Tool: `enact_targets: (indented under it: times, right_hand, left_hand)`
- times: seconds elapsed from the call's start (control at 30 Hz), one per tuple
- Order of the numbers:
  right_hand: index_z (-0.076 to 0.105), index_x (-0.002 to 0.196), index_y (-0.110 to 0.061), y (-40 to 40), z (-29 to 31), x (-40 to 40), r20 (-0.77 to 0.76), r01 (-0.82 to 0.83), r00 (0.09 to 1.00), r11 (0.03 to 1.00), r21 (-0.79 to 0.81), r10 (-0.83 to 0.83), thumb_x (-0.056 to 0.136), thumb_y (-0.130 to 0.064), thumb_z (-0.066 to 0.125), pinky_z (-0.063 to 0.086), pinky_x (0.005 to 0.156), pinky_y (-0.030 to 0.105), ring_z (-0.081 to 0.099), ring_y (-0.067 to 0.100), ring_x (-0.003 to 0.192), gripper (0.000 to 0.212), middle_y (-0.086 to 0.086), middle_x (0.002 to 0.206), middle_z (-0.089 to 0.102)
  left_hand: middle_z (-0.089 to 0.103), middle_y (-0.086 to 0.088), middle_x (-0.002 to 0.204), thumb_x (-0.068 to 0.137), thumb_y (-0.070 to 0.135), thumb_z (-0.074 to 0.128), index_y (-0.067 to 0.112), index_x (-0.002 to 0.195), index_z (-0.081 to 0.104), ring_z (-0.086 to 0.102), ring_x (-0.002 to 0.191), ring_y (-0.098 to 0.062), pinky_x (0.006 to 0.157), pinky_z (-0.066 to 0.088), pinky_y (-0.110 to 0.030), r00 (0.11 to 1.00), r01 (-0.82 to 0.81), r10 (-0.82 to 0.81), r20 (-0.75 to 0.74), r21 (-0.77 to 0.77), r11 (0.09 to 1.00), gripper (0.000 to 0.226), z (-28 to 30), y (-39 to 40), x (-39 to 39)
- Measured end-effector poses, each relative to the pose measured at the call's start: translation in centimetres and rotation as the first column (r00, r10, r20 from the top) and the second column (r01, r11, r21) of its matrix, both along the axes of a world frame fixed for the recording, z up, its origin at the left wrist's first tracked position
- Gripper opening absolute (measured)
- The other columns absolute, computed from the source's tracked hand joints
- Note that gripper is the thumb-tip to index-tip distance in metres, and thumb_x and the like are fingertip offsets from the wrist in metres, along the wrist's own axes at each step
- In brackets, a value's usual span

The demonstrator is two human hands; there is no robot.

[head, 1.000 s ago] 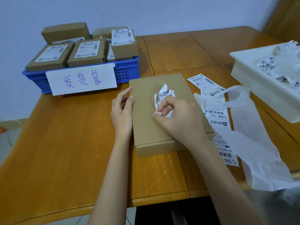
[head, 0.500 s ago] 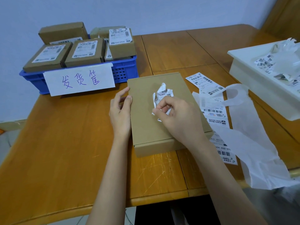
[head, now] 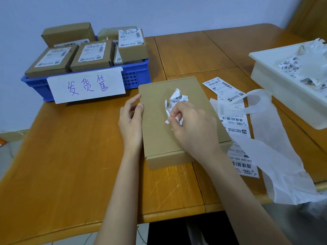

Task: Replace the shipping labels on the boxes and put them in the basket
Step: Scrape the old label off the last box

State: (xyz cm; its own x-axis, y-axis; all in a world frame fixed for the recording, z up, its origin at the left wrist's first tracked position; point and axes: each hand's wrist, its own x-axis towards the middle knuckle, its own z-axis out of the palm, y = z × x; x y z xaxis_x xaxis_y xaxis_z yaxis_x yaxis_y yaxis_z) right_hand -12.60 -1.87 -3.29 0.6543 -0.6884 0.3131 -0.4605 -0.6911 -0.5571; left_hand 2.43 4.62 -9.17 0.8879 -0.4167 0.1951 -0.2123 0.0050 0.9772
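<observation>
A flat brown cardboard box (head: 159, 138) lies on the wooden table in front of me. On its top sits a crumpled old shipping label (head: 175, 101), and my right hand (head: 192, 128) pinches its lower edge between thumb and fingers. My left hand (head: 131, 119) rests against the box's left edge with the fingers loosely bent. A strip of fresh shipping labels (head: 231, 121) lies on the table right of the box. The blue basket (head: 136, 75) at the back left holds several labelled boxes.
A handwritten paper sign (head: 86, 85) hangs on the basket's front. White backing paper (head: 276, 156) trails off the table's right front edge. A white tray (head: 276, 89) with torn label scraps stands at the right.
My right hand has crumpled the torn label a little more and shifted its pinch lower. The box and my left hand stay in place.
</observation>
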Motion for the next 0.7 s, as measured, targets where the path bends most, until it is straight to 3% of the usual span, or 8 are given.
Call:
enact_targets:
  times: [0.13,0.23,0.3,0.4,0.5,0.7]
  right_hand:
    - [0.053,0.082,-0.027,-0.2,0.1,-0.2,0.029,-0.046,0.999,0.998,0.036,0.045,0.094,-0.027,0.052,0.032,0.059,0.03,0.05,0.01,0.07,0.012,-0.007,0.086,0.058]
    - [0.054,0.081,-0.024,0.3,0.4,-0.3,0.032,-0.063,0.998,0.997,0.051,0.061,0.099,-0.041,0.032,0.033,0.059,0.031,0.049,0.011,0.069,0.033,-0.005,0.081,0.054]
    - [0.052,0.078,-0.025,0.6,0.5,-0.3,0.062,-0.067,0.996,0.997,0.042,0.064,0.096,-0.046,0.04,0.032,0.057,0.029,0.048,0.01,0.068,0.03,-0.006,0.08,0.053]
    - [0.054,0.084,-0.025,0.6,0.5,-0.1,-0.009,-0.037,0.999,0.998,-0.05,0.036,0.088,-0.039,0.058,0.032,0.056,0.024,0.05,0.011,0.07,0.015,-0.007,0.083,0.053]
    - [0.053,0.082,-0.025,0.3,0.7,0.4,-0.056,0.0,0.998,1.0,-0.029,-0.002,0.087,-0.035,0.059,0.026,0.052,0.022,0.053,0.012,0.069,0.012,-0.007,0.079,0.054]
    - [0.058,0.078,-0.024,0.1,1.0,0.9,-0.063,0.041,0.997,0.998,0.058,-0.037,0.08,-0.03,0.063,0.036,0.062,0.026,0.059,0.014,0.074,0.008,-0.007,0.072,0.061]
  left_hand:
    - [0.062,-0.008,0.119,0.098,0.028,0.054,0.029,0.125,0.066,0.063,0.105,-0.018,0.081,0.05,-0.024,1.0,0.006,-0.006,0.006,-0.008,1.0,0.03,-0.2,0.0,0.1]
    - [0.062,-0.009,0.119,0.094,0.033,0.054,0.03,0.124,0.066,0.062,0.106,-0.019,0.082,0.05,-0.027,1.0,0.018,-0.018,-0.005,-0.013,1.0,0.033,-0.3,-0.1,0.2]
    - [0.062,-0.01,0.118,0.095,0.03,0.054,0.029,0.124,0.066,0.062,0.104,-0.019,0.078,0.048,-0.022,1.0,0.017,-0.017,-0.002,-0.014,1.0,0.031,-0.2,-0.1,0.2]
    - [0.062,-0.01,0.117,0.098,0.025,0.054,0.029,0.124,0.066,0.062,0.102,-0.017,0.077,0.047,-0.02,1.0,0.01,-0.01,-0.001,-0.01,1.0,0.029,-0.2,-0.1,0.2]
    - [0.063,-0.009,0.117,0.095,0.031,0.053,0.03,0.124,0.066,0.063,0.101,-0.016,0.079,0.048,-0.023,1.0,0.013,-0.013,-0.004,-0.004,1.0,0.032,-0.3,-0.1,0.2]
    - [0.063,-0.011,0.116,0.088,0.039,0.054,0.032,0.122,0.067,0.063,0.103,-0.022,0.081,0.049,-0.028,1.0,0.016,-0.017,-0.016,-0.02,1.0,0.038,-0.4,-0.1,0.2]
